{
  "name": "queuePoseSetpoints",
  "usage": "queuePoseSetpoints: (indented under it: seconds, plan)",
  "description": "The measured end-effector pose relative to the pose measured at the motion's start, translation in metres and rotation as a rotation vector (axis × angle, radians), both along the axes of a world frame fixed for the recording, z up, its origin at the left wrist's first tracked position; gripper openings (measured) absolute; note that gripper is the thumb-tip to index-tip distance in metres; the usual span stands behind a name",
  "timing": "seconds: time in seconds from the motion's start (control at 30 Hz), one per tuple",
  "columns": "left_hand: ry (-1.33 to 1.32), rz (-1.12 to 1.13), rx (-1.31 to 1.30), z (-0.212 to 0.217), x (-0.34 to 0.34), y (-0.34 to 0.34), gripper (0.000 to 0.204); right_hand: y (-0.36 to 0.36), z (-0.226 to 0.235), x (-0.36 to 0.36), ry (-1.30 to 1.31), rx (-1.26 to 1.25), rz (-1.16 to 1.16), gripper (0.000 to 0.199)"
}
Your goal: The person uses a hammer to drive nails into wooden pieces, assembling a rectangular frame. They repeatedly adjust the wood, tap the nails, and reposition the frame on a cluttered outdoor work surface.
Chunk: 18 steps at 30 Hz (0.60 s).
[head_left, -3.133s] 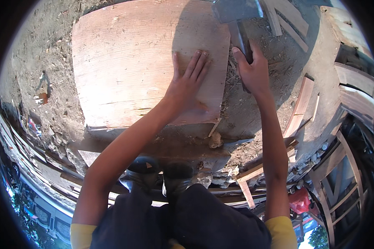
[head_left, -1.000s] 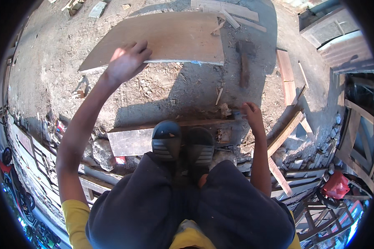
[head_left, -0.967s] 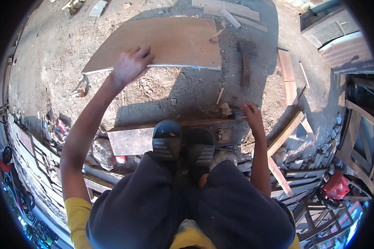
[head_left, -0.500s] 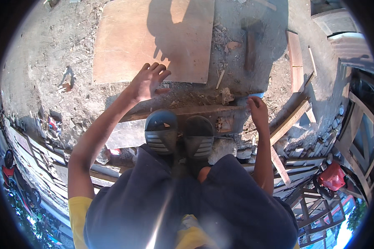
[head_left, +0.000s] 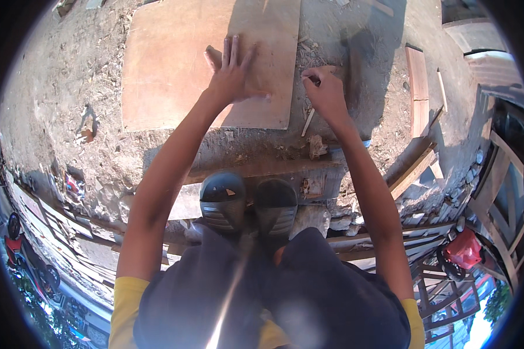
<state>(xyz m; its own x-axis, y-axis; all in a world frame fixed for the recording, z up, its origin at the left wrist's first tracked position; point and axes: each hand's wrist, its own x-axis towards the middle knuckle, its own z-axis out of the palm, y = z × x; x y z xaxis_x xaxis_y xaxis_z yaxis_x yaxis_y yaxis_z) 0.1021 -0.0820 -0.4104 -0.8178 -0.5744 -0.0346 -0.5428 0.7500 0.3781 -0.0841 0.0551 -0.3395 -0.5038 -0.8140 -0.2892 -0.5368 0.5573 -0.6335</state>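
A thin tan plywood sheet point(head_left: 169, 70) lies flat on the dirt ground in front of me. Over its near right part my left hand point(head_left: 230, 78) is spread, fingers pointing away from me; it appears to rest on the surface. Just beyond the sheet's right edge is my right hand point(head_left: 326, 93), its thumb and fingertips curled together. Whatever it may pinch is too small to tell. A thin pale wood strip point(head_left: 308, 123) lies below that hand, beside the sheet's corner.
My sandalled feet point(head_left: 222, 203) stand on boards near a long plank point(head_left: 262, 168). A wood chunk point(head_left: 317, 146) lies close to my right forearm. Farther right are a reddish board point(head_left: 417, 90), a slanted timber point(head_left: 413, 171) and a thin stick point(head_left: 442, 87). Rubble and slats edge the ground.
My left hand has reached forward and spread out over the sheet. My right hand has moved forward and left, from near the plank to beside the sheet's right edge.
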Motion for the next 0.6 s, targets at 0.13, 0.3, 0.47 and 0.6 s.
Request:
queuePoseSetpoints:
  seconds: [0.13,0.3,0.47,0.6]
  plan:
    - [-0.213,0.047,0.067,0.013,-0.015,-0.001,0.129,-0.069,-0.021,-0.034,0.217,-0.105,0.177,0.027]
    - [-0.303,0.035,0.122,0.021,-0.014,-0.004,0.129,-0.094,-0.042,-0.052,0.253,0.029,0.371,0.023]
    - [-0.233,0.055,0.118,0.014,-0.011,-0.004,0.13,-0.104,-0.045,-0.066,0.381,0.078,0.563,0.023]
    - [-0.211,0.059,0.123,0.011,-0.012,-0.004,0.131,-0.112,-0.045,-0.063,0.499,0.22,0.629,0.02]
